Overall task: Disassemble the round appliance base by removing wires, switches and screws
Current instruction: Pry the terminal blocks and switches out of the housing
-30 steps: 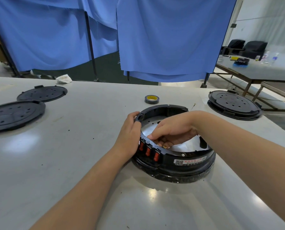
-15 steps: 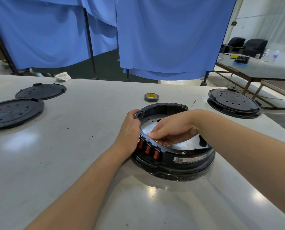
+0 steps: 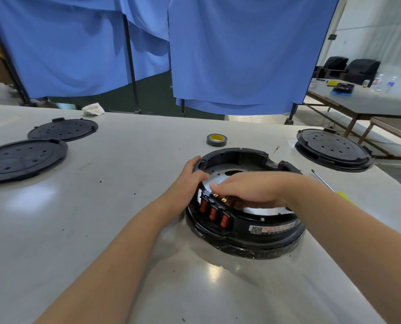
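The round black appliance base (image 3: 264,232) sits on the white table, open side up, with a shiny metal plate (image 3: 218,175) inside. Three red rocker switches (image 3: 213,212) sit in its near-left wall, and brass terminals (image 3: 223,200) show just behind them. My left hand (image 3: 187,183) grips the base's left rim, thumb over the edge. My right hand (image 3: 253,190) reaches across the inside, fingertips at the terminals; it is blurred, and what the fingers hold is hidden.
A screwdriver (image 3: 323,182) with a yellow-green handle lies right of the base. A tape roll (image 3: 216,139) and a small pin (image 3: 275,149) lie behind it. Two black lids (image 3: 62,129) (image 3: 19,159) are far left, and another black base (image 3: 333,148) far right.
My right hand has flattened and slid slightly left over the terminals behind the switches. The left hand keeps its grip on the rim. The brass terminals now show.
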Demonstrator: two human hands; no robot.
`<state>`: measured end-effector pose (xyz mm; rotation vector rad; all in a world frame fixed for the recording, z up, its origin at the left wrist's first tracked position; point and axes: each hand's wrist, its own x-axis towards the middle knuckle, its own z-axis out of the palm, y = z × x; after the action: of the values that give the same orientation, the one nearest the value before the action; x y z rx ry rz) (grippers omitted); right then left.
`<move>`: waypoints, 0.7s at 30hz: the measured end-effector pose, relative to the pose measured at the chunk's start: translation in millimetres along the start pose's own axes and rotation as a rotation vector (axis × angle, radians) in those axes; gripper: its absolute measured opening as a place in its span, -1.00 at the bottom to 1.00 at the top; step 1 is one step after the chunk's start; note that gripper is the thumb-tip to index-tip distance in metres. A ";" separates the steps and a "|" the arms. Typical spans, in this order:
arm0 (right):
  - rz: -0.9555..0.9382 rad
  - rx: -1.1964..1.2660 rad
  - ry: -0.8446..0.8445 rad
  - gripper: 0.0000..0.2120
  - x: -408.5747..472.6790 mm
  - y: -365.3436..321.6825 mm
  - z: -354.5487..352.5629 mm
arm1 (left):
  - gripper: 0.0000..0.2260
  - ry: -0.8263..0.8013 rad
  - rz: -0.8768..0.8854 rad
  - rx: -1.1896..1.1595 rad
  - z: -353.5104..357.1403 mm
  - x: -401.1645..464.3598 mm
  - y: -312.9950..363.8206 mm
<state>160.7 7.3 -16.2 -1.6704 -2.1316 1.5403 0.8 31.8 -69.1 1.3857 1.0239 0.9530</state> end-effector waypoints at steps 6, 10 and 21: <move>-0.082 -0.098 0.359 -0.68 0.2 8.5 16.1 | 0.07 -0.366 -0.091 0.007 -27.8 -8.8 3.6; -0.101 -0.136 0.362 -0.63 -1.6 7.2 14.6 | 0.09 -0.349 -0.119 0.051 -22.8 -12.3 4.7; -0.124 -0.154 0.325 -0.60 2.2 11.1 15.0 | 0.01 -0.237 -0.174 0.083 -6.2 -24.0 17.2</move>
<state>159.6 -1.7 -32.6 -1.6585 -2.1724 1.0145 -11.2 10.6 -51.3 1.4146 0.9935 0.6085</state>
